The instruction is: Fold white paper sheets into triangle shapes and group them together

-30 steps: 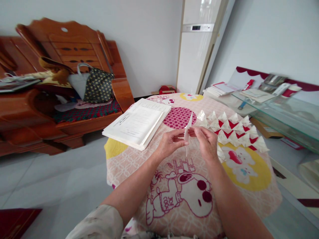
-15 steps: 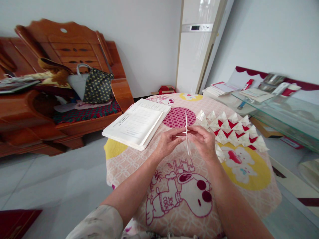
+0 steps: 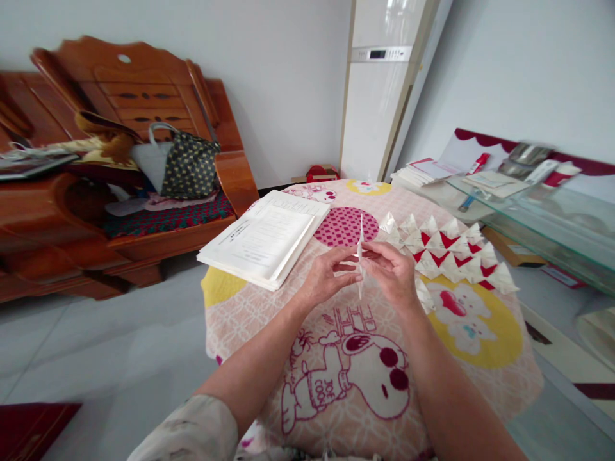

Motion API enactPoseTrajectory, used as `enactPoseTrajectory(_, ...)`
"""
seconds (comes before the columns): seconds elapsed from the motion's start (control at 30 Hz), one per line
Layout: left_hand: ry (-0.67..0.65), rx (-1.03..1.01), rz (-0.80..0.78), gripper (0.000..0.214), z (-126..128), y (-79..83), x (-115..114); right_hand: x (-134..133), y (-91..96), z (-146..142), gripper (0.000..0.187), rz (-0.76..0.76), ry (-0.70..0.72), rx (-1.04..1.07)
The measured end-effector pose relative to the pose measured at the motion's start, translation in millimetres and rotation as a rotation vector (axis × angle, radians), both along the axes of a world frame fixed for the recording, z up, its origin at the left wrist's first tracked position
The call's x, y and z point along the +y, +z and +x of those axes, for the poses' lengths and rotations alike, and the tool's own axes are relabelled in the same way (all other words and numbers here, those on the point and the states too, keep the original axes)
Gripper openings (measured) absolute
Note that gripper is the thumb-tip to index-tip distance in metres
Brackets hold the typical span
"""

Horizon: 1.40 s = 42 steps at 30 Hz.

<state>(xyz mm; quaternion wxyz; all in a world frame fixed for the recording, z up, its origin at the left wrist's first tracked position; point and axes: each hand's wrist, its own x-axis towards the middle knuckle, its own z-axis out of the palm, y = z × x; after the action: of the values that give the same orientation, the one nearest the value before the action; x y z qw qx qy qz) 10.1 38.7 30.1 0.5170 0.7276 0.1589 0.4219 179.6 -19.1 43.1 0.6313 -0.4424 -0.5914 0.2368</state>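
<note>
Between the side edges of the table (image 3: 516, 384), your left hand (image 3: 323, 275) and right hand (image 3: 394, 272) pinch the paper (image 3: 360, 248), now turned edge-on, so both faces are held.

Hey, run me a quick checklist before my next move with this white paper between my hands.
1. White paper supported: ok, upright between the fingertips of the left hand and right hand.
2. Creases sharp: cannot tell, the paper is nearly edge-on.
3. Each hand gripping alone: cannot tell.
4. Stack of printed sheets clear of the left hand: ok, apart from it.
5. Folded paper piece beside the right wrist untouched: cannot tell, the arm partly overlaps it.
</note>
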Motion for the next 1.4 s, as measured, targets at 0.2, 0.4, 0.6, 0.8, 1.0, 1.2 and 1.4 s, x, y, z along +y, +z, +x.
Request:
enactPoseTrajectory(0.2, 0.042, 0.034, 0.068, 0.051, 0.4, 1.7, -2.7, -0.2, 0.8, 0.3, 0.039, -0.024, 0.033, -0.002)
enactPoseTrajectory(0.4, 0.065, 0.06, 0.114, 0.055, -0.2, 2.1, -3.4, -0.7, 1.2, 0.7, 0.041, -0.052, 0.036, -0.019)
enactPoseTrajectory(0.6, 0.079, 0.068, 0.115, 0.055, -0.4, 1.4, -3.2, 1.5, -2.9, 2.6, 0.04, -0.054, 0.053, -0.009)
enactPoseTrajectory(0.8, 0.091, 0.071, 0.123, 0.057, -0.7, -0.7, -2.4, 2.8, -5.6, 5.1, 0.038, -0.068, 0.055, -0.008)
enactPoseTrajectory(1.0, 0.092, 0.09, 0.116, 0.06, -1.9, 1.3, -2.7, 0.4, -0.2, 4.5, 0.034, -0.075, 0.065, -0.018)
enactPoseTrajectory(1.2, 0.07, 0.118, 0.136, 0.065, -3.2, 2.9, -2.3, -0.3, 1.5, 4.5, 0.03, -0.077, 0.036, -0.026)
enactPoseTrajectory(1.4, 0.07, 0.119, 0.132, 0.066, -3.2, 3.1, -2.0, -0.1, 1.1, 4.3, 0.03, -0.071, 0.054, -0.014)
